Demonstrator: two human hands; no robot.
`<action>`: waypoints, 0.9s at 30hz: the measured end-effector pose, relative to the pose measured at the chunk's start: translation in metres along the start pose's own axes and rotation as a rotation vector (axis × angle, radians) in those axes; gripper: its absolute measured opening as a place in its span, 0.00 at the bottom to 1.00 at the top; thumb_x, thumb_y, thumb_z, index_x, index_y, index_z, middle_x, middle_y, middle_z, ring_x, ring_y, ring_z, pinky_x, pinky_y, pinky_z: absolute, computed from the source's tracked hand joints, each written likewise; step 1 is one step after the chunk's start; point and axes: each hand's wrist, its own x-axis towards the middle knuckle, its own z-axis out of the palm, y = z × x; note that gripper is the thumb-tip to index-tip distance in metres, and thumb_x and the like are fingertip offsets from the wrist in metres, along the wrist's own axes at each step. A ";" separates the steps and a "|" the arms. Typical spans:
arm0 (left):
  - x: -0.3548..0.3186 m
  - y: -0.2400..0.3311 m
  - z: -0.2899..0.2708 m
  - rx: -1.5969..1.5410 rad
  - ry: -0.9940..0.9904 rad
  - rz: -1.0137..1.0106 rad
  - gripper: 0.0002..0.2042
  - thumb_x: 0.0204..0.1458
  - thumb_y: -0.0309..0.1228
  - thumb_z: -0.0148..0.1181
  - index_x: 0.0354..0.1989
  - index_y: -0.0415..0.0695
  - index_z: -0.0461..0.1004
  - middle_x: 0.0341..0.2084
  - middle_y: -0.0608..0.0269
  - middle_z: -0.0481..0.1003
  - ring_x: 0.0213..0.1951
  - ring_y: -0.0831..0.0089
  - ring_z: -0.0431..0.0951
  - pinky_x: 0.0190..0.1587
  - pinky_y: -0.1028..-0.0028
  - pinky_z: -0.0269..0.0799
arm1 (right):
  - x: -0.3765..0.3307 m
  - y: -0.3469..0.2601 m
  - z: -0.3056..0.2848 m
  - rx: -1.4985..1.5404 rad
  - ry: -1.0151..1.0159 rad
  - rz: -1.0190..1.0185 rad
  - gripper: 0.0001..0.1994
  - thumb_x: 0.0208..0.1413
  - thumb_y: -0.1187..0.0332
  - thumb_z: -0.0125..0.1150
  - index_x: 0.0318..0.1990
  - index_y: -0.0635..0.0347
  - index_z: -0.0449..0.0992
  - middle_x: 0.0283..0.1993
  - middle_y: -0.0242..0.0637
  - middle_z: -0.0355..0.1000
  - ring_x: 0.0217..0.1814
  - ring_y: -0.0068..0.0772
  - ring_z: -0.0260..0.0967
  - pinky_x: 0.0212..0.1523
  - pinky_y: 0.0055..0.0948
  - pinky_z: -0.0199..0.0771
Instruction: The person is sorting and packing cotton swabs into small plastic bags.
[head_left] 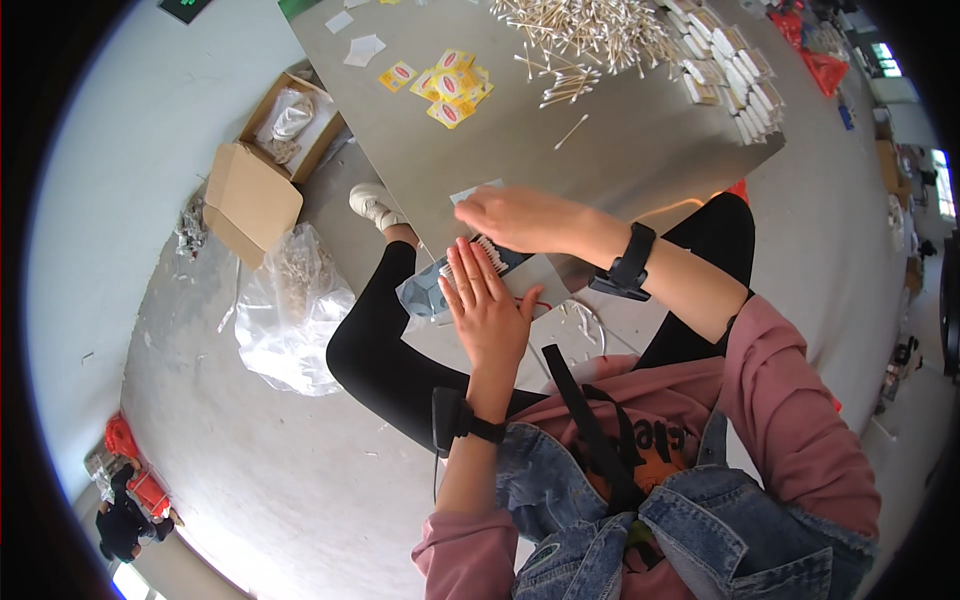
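Observation:
My left hand lies flat, fingers stretched out, over a row of white-tipped cotton swabs at the table's near edge. Under the hand and swabs is a blue-grey patterned wrapper or bag, partly covered by my palm. Just beyond it, my right hand is closed, with its fingers curled under; what they hold, if anything, is hidden. A small pale sheet pokes out on the table behind the right hand's knuckles.
On the metal table are yellow-and-white packets, a large heap of cotton swabs and stacked white bundles. One loose swab lies nearer. An open cardboard box and a clear plastic bag stand on the floor, left.

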 end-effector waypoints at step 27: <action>0.001 -0.001 0.008 -0.008 0.056 0.012 0.48 0.55 0.60 0.54 0.70 0.29 0.49 0.73 0.40 0.44 0.75 0.49 0.40 0.73 0.48 0.34 | -0.052 0.016 -0.010 -0.059 0.319 0.205 0.04 0.52 0.79 0.54 0.35 0.64 0.69 0.39 0.43 0.68 0.44 0.47 0.68 0.46 0.40 0.70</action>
